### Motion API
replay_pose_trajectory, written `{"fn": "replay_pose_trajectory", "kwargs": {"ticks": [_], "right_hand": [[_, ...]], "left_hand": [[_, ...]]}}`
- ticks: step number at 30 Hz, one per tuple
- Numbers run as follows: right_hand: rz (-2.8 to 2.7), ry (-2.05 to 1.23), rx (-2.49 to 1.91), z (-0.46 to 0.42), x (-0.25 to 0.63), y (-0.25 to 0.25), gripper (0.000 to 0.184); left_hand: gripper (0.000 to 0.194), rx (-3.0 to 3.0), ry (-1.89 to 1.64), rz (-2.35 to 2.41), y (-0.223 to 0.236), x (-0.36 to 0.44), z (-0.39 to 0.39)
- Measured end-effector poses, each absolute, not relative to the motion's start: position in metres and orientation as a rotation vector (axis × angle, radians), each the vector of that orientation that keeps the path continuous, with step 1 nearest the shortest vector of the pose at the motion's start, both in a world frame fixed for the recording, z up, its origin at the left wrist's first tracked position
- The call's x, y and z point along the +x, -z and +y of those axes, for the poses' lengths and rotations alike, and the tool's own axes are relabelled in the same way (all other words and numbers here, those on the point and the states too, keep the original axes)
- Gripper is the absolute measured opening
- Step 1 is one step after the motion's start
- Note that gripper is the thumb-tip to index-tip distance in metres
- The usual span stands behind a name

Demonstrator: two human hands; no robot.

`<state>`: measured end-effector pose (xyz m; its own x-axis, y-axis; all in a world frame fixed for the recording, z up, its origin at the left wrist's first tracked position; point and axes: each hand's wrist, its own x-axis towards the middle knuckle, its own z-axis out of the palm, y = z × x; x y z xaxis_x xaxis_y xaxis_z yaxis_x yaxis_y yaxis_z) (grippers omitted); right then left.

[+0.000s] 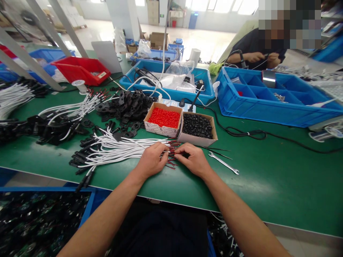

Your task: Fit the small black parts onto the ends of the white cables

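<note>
A bundle of white cables (120,148) lies on the green table, its black connectors to the left and its thin red and black wire ends (173,150) to the right. My left hand (154,159) is closed in a pinch on a white cable near those ends. Facing it, my right hand (193,157) has thumb and forefinger pinched on a thin wire end. Just behind the hands stand a small box of red caps (164,117) and a small box of black caps (197,125). An open-ended wrench (223,162) lies right of my right hand.
Black plastic parts (128,107) are heaped behind the bundle. A blue bin (171,76) and a divided blue crate (276,96) stand at the back. A black power cord (241,132) crosses the right side. Across the table, a person (257,50) works with both hands.
</note>
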<state>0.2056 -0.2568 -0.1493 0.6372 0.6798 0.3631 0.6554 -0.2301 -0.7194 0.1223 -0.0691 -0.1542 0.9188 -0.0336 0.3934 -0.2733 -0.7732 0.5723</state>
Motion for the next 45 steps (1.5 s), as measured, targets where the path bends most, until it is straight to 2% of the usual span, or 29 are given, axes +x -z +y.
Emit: {"fn": "replay_pose_trajectory", "kwargs": {"ticks": [12,22,33,45], "right_hand": [[-1.028,0.144,-2.06,-0.252,0.201,0.155,0.01],[-1.126,0.143,-2.06,-0.254,0.203,0.155,0.005],[-1.176,0.209,-2.124,-0.249,0.2,0.165,0.007],[-1.266,0.253,-2.198,-0.245,0.196,0.163,0.012]], "left_hand": [[0.012,2.518,-0.475,-0.234,0.151,0.122,-0.069],[0.013,2.532,-0.498,-0.193,0.153,0.125,-0.067],[0.012,2.59,-0.463,-0.259,0.16,0.125,-0.067],[0.02,2.716,-0.424,-0.28,0.159,0.124,-0.07]]}}
